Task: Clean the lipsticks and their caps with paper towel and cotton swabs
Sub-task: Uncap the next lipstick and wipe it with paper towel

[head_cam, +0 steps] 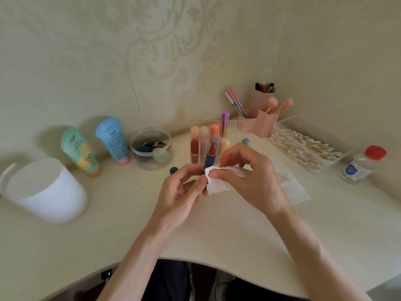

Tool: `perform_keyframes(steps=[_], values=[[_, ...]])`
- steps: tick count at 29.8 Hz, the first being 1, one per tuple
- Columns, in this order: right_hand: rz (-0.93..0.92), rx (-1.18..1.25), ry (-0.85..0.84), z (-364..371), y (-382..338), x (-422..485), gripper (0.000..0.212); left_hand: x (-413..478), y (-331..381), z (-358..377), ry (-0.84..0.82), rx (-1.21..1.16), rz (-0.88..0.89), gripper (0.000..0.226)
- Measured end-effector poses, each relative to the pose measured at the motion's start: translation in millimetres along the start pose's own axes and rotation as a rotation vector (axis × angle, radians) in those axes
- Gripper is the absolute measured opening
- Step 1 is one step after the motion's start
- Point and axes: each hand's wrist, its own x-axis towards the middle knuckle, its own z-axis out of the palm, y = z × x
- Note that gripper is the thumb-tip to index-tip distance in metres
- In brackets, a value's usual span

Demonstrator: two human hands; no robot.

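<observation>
1. A white tub sat at the far left of the table.
2. Next to it stood a green tube and a blue tube, both resting on their caps.
3. A round clear jar held soft sponges (blue and pale green ones).
4. A small dark blue cap stood on the table, just beside the left hand.
5. The left hand was curled round the bottom of the lipstick and held it up over the middle of the table. The lipstick had a dark blue body, and its brown-red tip was out.
6. The right hand pinched a white paper towel and pressed it on the side of the lipstick's body. The two hands were close together.
7. Behind the hands, a clear rack held more lipsticks standing up.
8. A round grey-blue cap sat near the rack.
9. Pink cups held brushes.
10. A flat sheet lay on the table beside the right hand.
11. A clear box was full of cotton swabs.
12. A small bottle with a red lid stood at the far right.
</observation>
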Motion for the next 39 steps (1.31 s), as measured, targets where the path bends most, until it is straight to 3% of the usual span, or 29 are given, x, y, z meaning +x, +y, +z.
perform_keyframes(steps=[3,6,12,20,28,33,39], values=[[-0.099,-0.117,0.153,3,2,0,0.051,0,1,-1,0.019,0.006,0.0,0.026],[-0.136,-0.115,0.161,3,0,-3,0.058,0,2,-1,0.025,-0.003,0.009,0.025],[-0.074,-0.108,-0.031,6,-3,-5,0.021,-1,3,-1,0.031,-0.014,-0.002,0.016],[0.001,0.055,-0.083,15,-4,-6,0.015,-2,6,2,0.134,-0.065,-0.001,0.029],[0.064,0.263,-0.074,14,-3,-5,0.007,-2,4,1,0.042,-0.061,-0.013,0.023],[0.172,0.374,0.047,22,-2,-8,0.012,-3,1,3,0.043,0.072,0.07,0.033],[0.218,0.402,0.051,22,-6,-10,0.012,-5,-2,5,0.091,0.187,0.147,0.031]])
